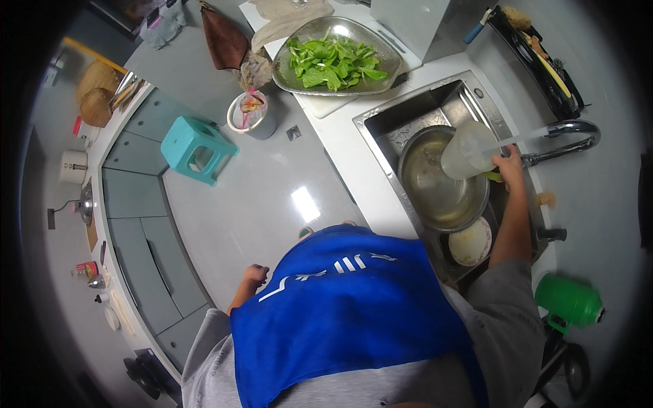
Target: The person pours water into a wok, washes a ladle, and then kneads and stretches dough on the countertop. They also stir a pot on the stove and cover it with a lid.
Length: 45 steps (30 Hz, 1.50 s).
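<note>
My right hand (pixel 509 166) grips a translucent plastic pitcher (pixel 467 152) by its handle side, where a bit of green shows. A stream of water from the chrome faucet (pixel 576 127) reaches the pitcher. Under it, a round metal basin (pixel 433 196) holding some water rests in the stainless steel sink (pixel 390 120). Beside the basin, a white plate (pixel 470 242) with a patterned rim lies in the sink. My left hand (pixel 256 275) hangs by the blue apron (pixel 347 311), fingers curled, with nothing visible in it.
Leafy greens (pixel 334 64) fill a metal colander (pixel 283 71) on the white counter (pixel 377 199). On the floor stand a turquoise plastic stool (pixel 189 148) and a lined bin (pixel 265 127). A black wall rack (pixel 535 61) and a green jug (pixel 569 301) are to the right.
</note>
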### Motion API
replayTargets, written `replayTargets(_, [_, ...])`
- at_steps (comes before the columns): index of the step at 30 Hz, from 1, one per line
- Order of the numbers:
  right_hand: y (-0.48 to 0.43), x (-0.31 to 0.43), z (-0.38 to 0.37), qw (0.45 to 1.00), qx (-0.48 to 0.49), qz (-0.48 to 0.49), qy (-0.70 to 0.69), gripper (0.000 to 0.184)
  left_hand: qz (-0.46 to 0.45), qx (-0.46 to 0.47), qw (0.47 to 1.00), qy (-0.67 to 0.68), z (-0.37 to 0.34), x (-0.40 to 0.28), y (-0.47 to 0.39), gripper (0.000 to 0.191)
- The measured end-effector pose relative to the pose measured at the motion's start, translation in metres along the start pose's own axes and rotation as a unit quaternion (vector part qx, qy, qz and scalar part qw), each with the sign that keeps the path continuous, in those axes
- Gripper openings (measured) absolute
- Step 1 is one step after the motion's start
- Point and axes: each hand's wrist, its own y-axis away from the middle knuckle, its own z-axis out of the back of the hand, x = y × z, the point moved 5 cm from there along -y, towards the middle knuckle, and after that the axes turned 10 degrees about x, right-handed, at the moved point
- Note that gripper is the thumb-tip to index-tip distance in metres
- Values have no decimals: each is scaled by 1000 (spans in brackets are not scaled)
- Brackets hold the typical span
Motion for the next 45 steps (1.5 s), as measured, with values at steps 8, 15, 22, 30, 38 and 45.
replayTargets(8, [-2, 6, 3, 1000, 1, 18, 11, 77, -13, -8, 1000, 10, -3, 14, -20, 32])
replayTargets(15, [-8, 1, 6, 999, -3, 31, 33, 77, -35, 24, 998, -37, -4, 13, -25, 32])
replayTargets(22, [0, 5, 3, 999, -8, 32, 4, 73, -25, -2, 999, -20, -1, 7, -14, 33])
replayTargets(30, [-1, 9, 4, 998, -22, 56, 35, 78, -31, -5, 999, -29, 0, 5, -11, 33])
replayTargets(38, [-1, 4, 3, 999, -6, 34, 12, 78, -37, 2, 999, -32, -2, 8, -14, 33])
replayTargets(45, [-1, 4, 4, 999, 6, 25, 19, 77, -34, 3, 999, -39, -5, 11, -16, 33])
